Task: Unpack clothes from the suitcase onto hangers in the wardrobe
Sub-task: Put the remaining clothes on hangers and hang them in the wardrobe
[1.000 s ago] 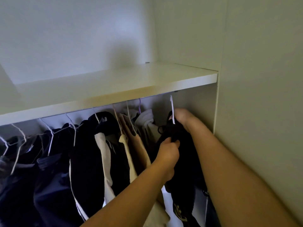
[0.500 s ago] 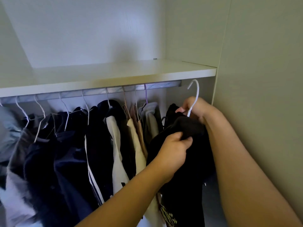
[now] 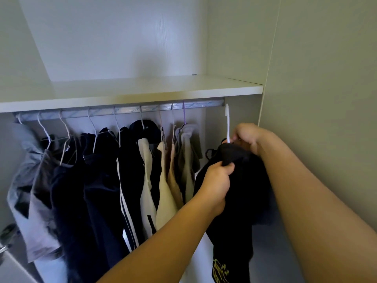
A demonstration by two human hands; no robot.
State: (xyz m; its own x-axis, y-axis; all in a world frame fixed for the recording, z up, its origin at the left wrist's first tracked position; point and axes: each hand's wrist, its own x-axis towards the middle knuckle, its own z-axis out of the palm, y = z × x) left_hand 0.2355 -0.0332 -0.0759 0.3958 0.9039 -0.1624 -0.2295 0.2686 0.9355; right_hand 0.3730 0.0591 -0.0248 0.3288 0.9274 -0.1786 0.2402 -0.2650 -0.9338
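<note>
A black garment (image 3: 242, 193) with a yellow print near its hem hangs from a white hanger (image 3: 227, 123) at the right end of the wardrobe. My right hand (image 3: 245, 137) grips the hanger at its neck, its hook standing just below and right of the metal rail (image 3: 126, 112), off the rail. My left hand (image 3: 216, 180) pinches the black cloth at the shoulder. Most of the hanger is hidden inside the garment.
Several dark, cream, tan and grey clothes (image 3: 98, 180) hang on wire hangers along the rail. A white shelf (image 3: 142, 92) runs right above it. The wardrobe's side panel (image 3: 326, 99) stands close on the right. A gap lies between the grey clothes and the black garment.
The hanger with the black garment has come off the rail and toward me, and its hook now stands edge-on. My view has dropped, so the rail shows under the shelf.
</note>
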